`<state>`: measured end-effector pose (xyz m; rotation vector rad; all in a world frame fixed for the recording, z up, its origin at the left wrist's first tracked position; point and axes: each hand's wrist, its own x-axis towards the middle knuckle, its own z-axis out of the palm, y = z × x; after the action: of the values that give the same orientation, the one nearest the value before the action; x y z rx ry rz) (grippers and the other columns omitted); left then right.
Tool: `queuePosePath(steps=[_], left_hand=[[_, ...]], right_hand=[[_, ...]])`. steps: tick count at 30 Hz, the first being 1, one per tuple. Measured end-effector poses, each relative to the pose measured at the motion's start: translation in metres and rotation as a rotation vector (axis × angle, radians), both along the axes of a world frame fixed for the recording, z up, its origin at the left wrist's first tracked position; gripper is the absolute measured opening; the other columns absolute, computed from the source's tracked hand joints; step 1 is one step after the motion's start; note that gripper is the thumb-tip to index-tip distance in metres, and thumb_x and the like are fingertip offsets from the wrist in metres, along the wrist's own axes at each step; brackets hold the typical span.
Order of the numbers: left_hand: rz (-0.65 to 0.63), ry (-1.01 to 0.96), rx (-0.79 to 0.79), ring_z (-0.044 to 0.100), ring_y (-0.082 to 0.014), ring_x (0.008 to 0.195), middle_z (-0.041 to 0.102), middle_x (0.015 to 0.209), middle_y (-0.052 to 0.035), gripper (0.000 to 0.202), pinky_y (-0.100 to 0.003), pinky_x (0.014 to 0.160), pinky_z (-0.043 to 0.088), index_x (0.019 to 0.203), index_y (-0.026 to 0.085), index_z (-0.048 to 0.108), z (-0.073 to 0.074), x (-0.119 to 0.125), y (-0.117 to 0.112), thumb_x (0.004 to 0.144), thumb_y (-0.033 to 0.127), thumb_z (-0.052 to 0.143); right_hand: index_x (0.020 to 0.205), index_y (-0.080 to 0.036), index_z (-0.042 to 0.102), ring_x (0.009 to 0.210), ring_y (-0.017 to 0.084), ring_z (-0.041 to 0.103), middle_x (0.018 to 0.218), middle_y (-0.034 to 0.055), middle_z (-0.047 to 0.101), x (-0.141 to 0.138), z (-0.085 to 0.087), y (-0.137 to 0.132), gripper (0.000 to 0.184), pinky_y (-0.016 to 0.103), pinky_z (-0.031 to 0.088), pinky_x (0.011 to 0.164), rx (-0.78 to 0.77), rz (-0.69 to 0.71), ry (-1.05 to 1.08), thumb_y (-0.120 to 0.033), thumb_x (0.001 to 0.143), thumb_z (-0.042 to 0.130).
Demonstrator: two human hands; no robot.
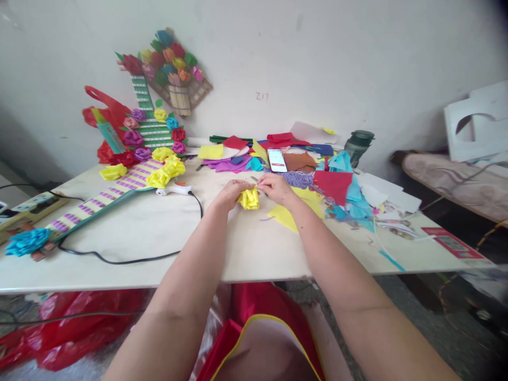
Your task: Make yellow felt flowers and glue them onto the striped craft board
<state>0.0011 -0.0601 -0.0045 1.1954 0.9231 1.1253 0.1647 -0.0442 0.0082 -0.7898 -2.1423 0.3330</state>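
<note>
Over the middle of the table, my left hand [233, 193] is closed around a yellow paper flower [249, 199] with ruffled petals. My right hand [274, 188] is right beside it, thumb and fingers pinched at the flower's far end. Whatever sits in that pinch is too small to make out. Just right of my hands lies a yellow paper sheet [288, 216]. A white glue gun [174, 190] with a black cord rests to the left, near several finished yellow flowers [169, 170].
On the left lies a guitar-shaped panel [99, 202] with paper flowers. Coloured paper sheets [228, 160], a phone [277, 160] and purple string [297, 180] are at the back. A dark bottle [358, 145] stands behind blue paper scraps [355, 198]. Flower decorations [170, 66] lean against the wall.
</note>
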Motion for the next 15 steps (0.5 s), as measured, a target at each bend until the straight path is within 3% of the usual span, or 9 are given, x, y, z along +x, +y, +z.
queuePosePath(steps=[7,15], left_hand=[[0.073,-0.036,-0.063,0.054,-0.0135,0.053,0.058,0.055,-0.0024,0.018,-0.026,0.054,0.04,0.063,0.01,0.059,0.0004,0.0027,0.0026,0.053,0.023,0.068],[0.101,-0.02,-0.068,0.054,-0.0125,0.054,0.06,0.061,-0.0036,0.023,-0.024,0.053,0.038,0.067,0.01,0.061,-0.0024,0.0003,0.0055,0.053,0.026,0.069]], right_hand=[[0.066,-0.016,0.065,0.081,0.015,0.054,0.09,0.0067,0.06,-0.0004,-0.0029,0.0012,0.014,0.028,0.042,0.073,0.103,-0.05,-0.026,-0.016,0.073,0.052],[0.063,-0.017,0.062,0.076,0.014,0.052,0.095,0.0058,0.058,-0.0017,-0.005,0.0015,0.012,0.027,0.041,0.067,0.065,-0.06,0.012,-0.015,0.07,0.053]])
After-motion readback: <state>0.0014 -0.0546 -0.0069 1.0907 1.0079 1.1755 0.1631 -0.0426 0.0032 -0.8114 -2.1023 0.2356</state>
